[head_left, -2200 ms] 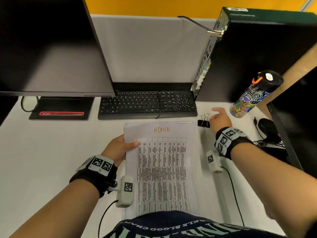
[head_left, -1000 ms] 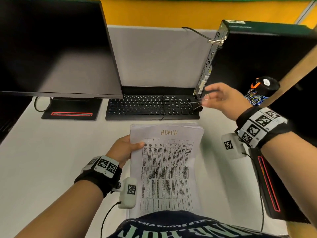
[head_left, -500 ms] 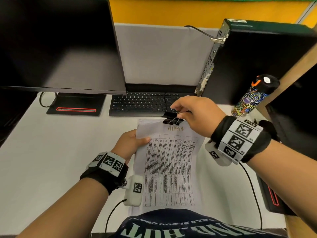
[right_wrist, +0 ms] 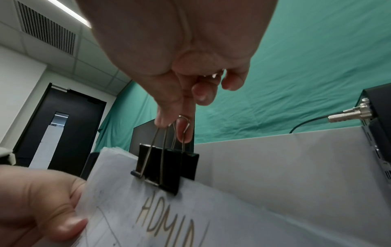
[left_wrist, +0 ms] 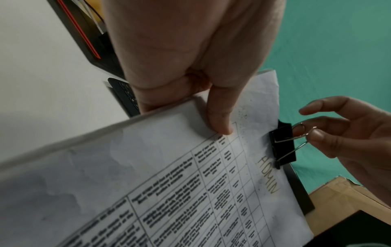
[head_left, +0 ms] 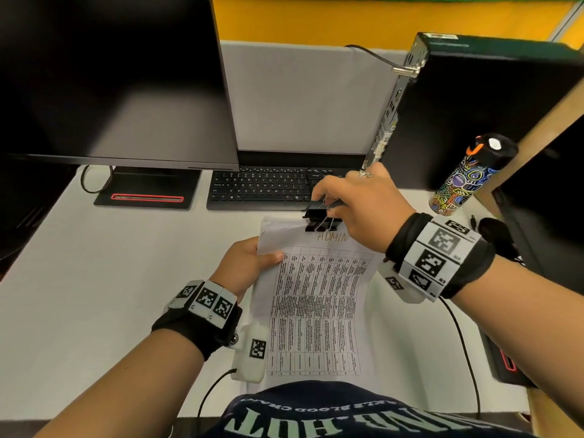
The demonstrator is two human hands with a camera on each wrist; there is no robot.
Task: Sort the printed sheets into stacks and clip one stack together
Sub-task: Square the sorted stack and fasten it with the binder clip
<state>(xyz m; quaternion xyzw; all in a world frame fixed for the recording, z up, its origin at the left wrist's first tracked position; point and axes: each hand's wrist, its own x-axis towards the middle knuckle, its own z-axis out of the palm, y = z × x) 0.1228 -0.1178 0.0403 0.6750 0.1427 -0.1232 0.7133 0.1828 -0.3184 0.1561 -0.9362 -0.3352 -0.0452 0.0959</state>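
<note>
Right now, from the head camera, the left hand (head_left: 245, 267) grips the left edge of the printed stack (head_left: 313, 305) headed "ADMIN", thumb on top, near the keyboard (head_left: 259, 188) on the white desk (head_left: 94, 279). At the stack's far edge, the right hand (head_left: 363, 207) pinches the wire handles of a black binder clip (head_left: 320, 221).

Left wrist view: the clip's black body sits over the sheet edge beside the heading, handles squeezed between thumb and finger.

Right wrist view: the clip straddles the paper's top edge, with the fingertips (right_wrist: 184, 132) closed on the handles.
</note>
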